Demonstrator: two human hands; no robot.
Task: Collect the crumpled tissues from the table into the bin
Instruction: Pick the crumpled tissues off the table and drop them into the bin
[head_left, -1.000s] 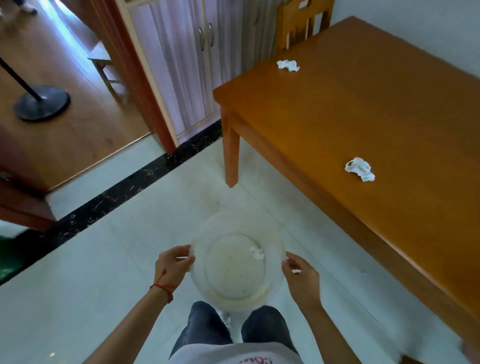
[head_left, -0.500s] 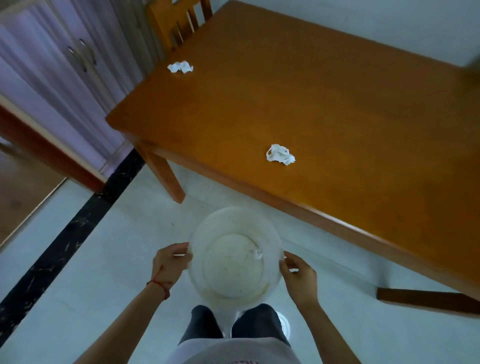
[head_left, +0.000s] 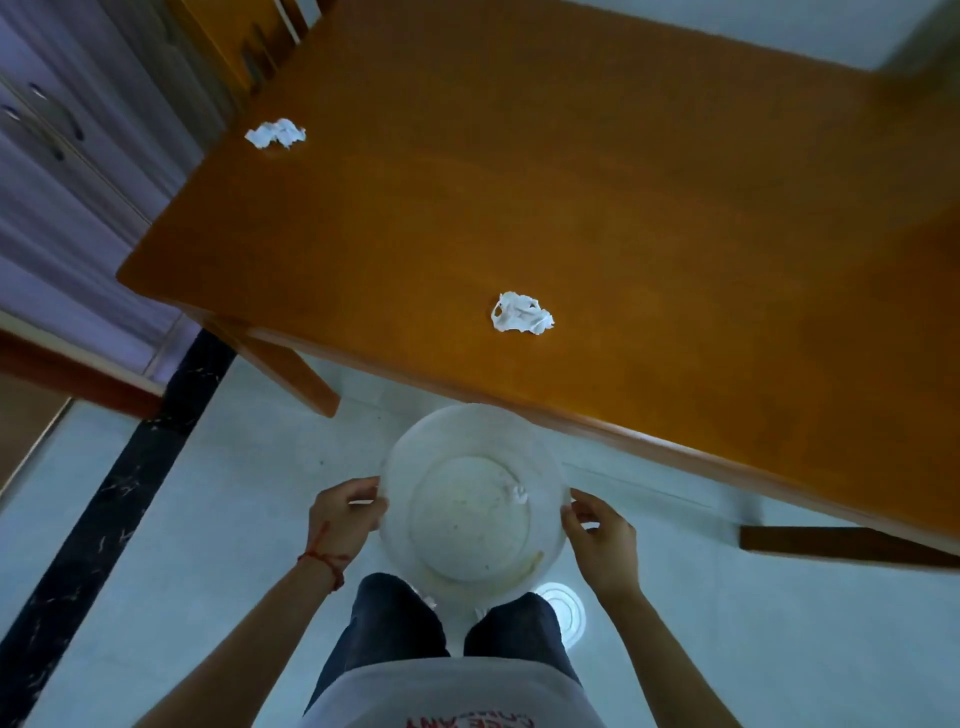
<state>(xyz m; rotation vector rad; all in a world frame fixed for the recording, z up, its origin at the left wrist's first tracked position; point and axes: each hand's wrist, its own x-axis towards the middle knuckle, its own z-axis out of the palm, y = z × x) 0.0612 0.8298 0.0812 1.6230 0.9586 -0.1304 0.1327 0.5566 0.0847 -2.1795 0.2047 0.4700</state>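
Both hands, left (head_left: 343, 514) and right (head_left: 602, 535), fingers clamped on translucent round plastic bin (head_left: 410, 467) rim, just short of orange wooden tabletop (head_left: 675, 208). Near crumpled white tissue (head_left: 521, 313) by front edge; far crumpled tissue (head_left: 276, 133) beside wooden chair (head_left: 249, 47). One scrap inside bin.

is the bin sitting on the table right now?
No. Both hands, left hand and right hand, hold the bin by its rim beside the table, over the floor.

bin (head_left: 415, 467) carried closer, rim now meeting the table (head_left: 649, 208) edge, nearer tissue (head_left: 521, 313) now just beyond it
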